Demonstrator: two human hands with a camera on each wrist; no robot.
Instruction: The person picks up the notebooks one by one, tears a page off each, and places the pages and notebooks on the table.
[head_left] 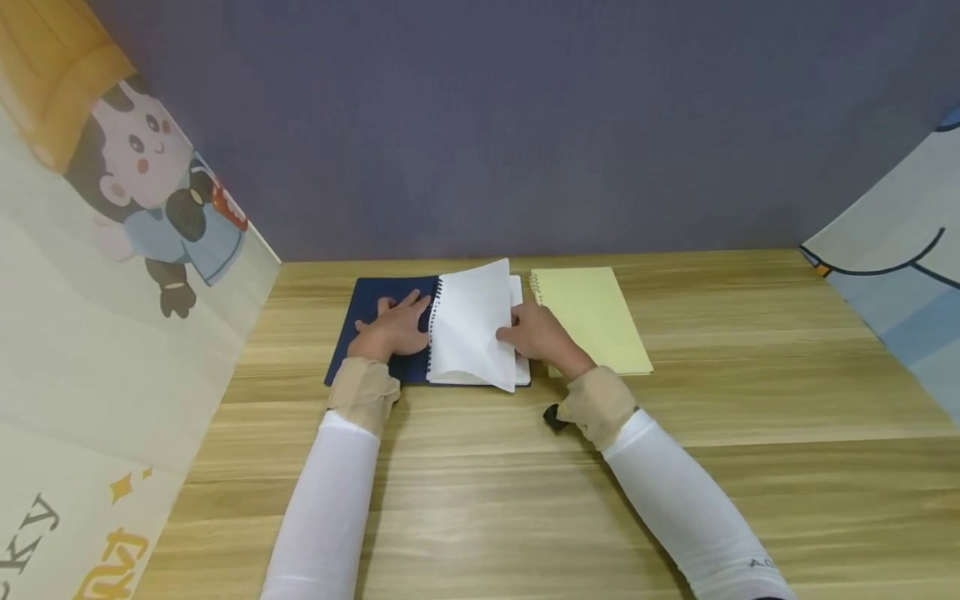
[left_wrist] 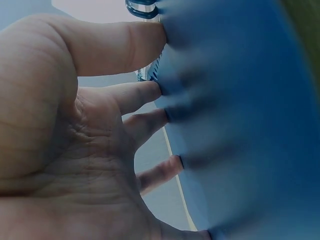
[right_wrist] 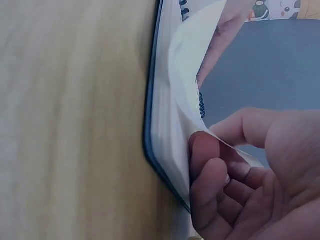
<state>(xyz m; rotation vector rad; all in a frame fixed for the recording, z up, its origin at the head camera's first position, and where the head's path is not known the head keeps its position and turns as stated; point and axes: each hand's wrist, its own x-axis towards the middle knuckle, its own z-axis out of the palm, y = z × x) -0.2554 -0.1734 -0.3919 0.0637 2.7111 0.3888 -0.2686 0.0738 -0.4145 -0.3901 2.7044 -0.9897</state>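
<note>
A spiral-bound notebook (head_left: 468, 325) lies on the table, its dark blue cover (head_left: 367, 302) turned out flat to the left. My left hand (head_left: 393, 329) rests on that cover beside the coil, fingers spread; in the left wrist view the fingertips (left_wrist: 172, 164) touch the blue surface. My right hand (head_left: 542, 335) pinches the right edge of a lifted white page (head_left: 474, 321) between thumb and fingers. The right wrist view shows the page (right_wrist: 187, 65) curving up from the stack of sheets (right_wrist: 167, 135). No writing can be made out on it.
Right of the notebook lies a pale yellow spiral pad (head_left: 596, 321), partly behind my right hand. The wooden table (head_left: 480, 492) meets a dark grey panel (head_left: 525, 133) at the back. A wall with cartoon prints (head_left: 165, 158) runs along the left, another along the right.
</note>
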